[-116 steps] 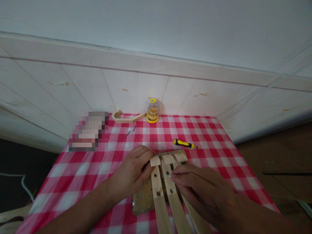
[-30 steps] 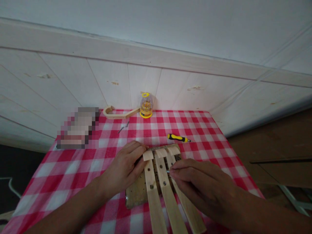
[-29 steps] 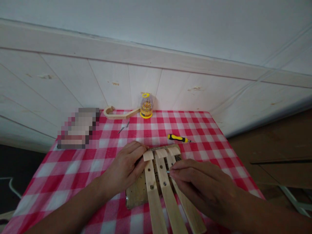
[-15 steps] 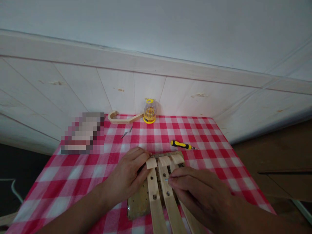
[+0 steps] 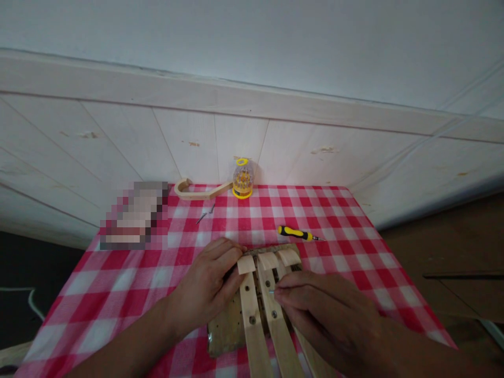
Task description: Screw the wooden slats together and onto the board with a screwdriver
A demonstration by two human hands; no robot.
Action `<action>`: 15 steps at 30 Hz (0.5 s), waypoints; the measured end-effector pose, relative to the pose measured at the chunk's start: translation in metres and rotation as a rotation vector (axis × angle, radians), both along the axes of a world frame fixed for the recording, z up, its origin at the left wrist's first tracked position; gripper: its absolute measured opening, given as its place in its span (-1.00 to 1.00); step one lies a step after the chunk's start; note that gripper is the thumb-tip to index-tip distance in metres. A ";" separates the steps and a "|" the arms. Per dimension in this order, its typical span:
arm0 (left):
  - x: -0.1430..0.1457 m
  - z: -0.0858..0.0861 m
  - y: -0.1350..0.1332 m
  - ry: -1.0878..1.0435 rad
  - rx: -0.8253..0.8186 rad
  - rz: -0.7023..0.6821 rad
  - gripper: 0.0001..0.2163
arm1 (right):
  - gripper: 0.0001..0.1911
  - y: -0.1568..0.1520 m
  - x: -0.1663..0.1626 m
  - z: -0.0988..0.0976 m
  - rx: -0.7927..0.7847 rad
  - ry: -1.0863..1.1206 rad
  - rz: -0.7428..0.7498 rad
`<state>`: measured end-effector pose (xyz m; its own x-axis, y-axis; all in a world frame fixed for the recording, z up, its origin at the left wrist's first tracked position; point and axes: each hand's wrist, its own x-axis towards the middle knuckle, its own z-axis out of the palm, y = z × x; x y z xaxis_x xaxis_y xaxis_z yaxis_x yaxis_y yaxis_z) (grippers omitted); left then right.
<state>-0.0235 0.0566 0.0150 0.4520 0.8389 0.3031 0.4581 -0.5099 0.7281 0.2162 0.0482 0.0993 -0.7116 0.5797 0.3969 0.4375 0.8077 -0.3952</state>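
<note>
Three pale wooden slats [image 5: 252, 315] lie fanned over a brownish perforated board [image 5: 226, 331] on a red-and-white checked tablecloth [image 5: 129, 273]. My left hand [image 5: 208, 283] rests on the left slat's curved end, fingers curled against it and pressing it down. My right hand [image 5: 326, 315] is pinched on a small metal piece [image 5: 271, 292], perhaps a screw or a bit, whose tip touches the middle slat near a hole. The right slat is mostly hidden under my right hand.
A yellow-and-black screwdriver [image 5: 296, 233] lies just beyond the slats. At the table's far edge are a clear bit holder with a yellow base [image 5: 242, 179], a curved wooden piece [image 5: 199, 190] and small metal parts [image 5: 207, 213]. A blurred-out object [image 5: 134, 215] sits far left. White panelled wall behind.
Both hands have kept their hold on the slats and the small metal piece. Only the view has shifted slightly; the right fingertips stay at the middle slat.
</note>
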 end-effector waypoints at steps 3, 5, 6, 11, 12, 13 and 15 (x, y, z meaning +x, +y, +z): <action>0.000 0.000 0.000 0.012 0.000 0.007 -0.91 | -0.72 -0.001 0.002 -0.001 -0.003 -0.016 0.012; 0.000 0.000 0.000 0.016 0.006 0.016 -0.90 | -0.71 -0.002 0.003 0.000 -0.007 -0.037 0.012; 0.000 0.000 0.000 0.016 0.008 0.018 -0.90 | -0.71 -0.003 0.003 0.001 -0.009 -0.043 0.013; 0.000 0.000 0.000 0.020 0.014 0.009 -0.89 | -0.68 -0.003 0.002 -0.003 0.025 -0.058 0.005; 0.000 0.001 0.001 0.023 0.013 0.007 -0.89 | -0.67 -0.002 0.000 -0.005 0.044 -0.048 0.008; 0.000 0.001 0.001 0.023 0.010 0.007 -0.88 | -0.66 -0.001 -0.002 -0.007 0.060 -0.029 0.005; 0.000 0.001 0.001 0.023 0.000 0.007 -0.88 | -0.66 0.000 -0.007 -0.011 0.053 -0.001 0.004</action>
<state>-0.0232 0.0574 0.0160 0.4533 0.8420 0.2925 0.4780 -0.5066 0.7176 0.2095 0.0481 0.0885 -0.7140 0.5553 0.4265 0.4349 0.8290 -0.3514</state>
